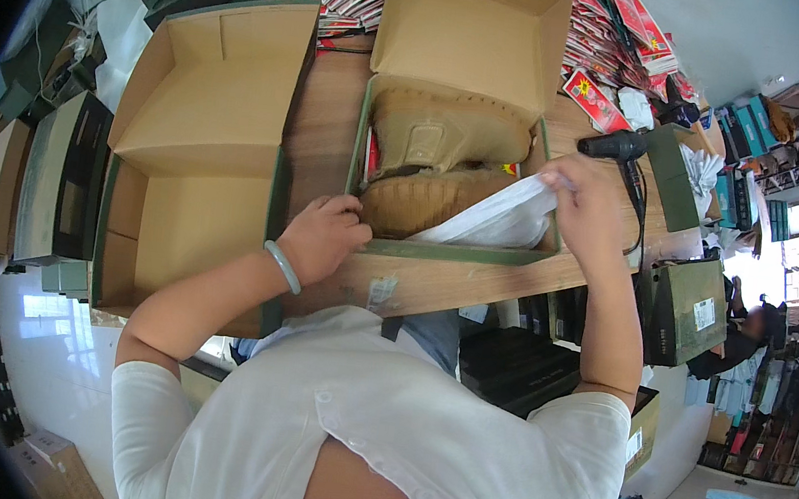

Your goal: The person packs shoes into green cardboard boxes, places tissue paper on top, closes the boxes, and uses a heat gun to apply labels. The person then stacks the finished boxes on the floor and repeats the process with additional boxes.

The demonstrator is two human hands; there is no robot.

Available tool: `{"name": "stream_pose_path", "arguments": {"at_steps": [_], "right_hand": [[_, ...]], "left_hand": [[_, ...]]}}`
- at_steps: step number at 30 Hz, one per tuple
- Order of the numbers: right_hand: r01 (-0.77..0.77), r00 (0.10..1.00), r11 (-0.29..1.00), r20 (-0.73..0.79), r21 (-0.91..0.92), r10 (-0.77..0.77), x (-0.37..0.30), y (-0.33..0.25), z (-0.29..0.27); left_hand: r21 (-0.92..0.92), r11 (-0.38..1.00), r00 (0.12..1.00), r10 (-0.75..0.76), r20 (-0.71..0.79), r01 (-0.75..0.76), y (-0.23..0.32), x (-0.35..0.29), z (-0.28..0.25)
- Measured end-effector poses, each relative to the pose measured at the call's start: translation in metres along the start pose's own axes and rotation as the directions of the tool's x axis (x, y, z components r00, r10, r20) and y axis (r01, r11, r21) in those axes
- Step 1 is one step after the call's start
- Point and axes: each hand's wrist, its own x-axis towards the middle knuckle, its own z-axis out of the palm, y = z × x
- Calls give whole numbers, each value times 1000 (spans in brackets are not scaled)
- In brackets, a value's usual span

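Note:
A pair of tan boots (447,132) lies soles up in a green-rimmed shoebox (475,22) whose lid stands raised at the back. White tissue paper (497,216) covers the near right part of the boots. My right hand (582,206) pinches the upper corner of that paper above the box's right side. At the near left corner of the same box, my left hand (325,236) has its fingers curled over the rim. Small red pieces show beside the boots. To the left stands a second shoebox (204,237), its lid up and only bare cardboard visible inside.
A black hair dryer (616,146) lies right of the boots' box, its cord hanging down. Stacks of red printed packets (612,47) fill the back of the wooden table (455,281). More shoeboxes (689,307) stand at both sides. A person (742,338) is far right.

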Motion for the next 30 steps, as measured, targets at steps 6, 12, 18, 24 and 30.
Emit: {"name": "stream_pose_path", "arguments": {"at_steps": [6, 12, 18, 24, 30], "right_hand": [[-323, 936, 930, -85, 177, 342, 86, 138, 41], [-696, 656, 252, 454, 672, 603, 74, 190, 125], [-406, 893, 363, 279, 839, 354, 80, 225, 204], [-289, 928, 231, 213, 929, 307, 19, 213, 208], [-238, 934, 51, 215, 970, 286, -92, 175, 173]], "left_hand": [[68, 997, 998, -50, 47, 47, 7, 7, -7], [81, 984, 983, -154, -96, 162, -29, 1, -4], [239, 876, 906, -420, -54, 420, -17, 18, -18], [288, 800, 810, -575, 115, 527, -42, 5, -23], [404, 843, 893, -434, 121, 355, -94, -7, -27]]}}
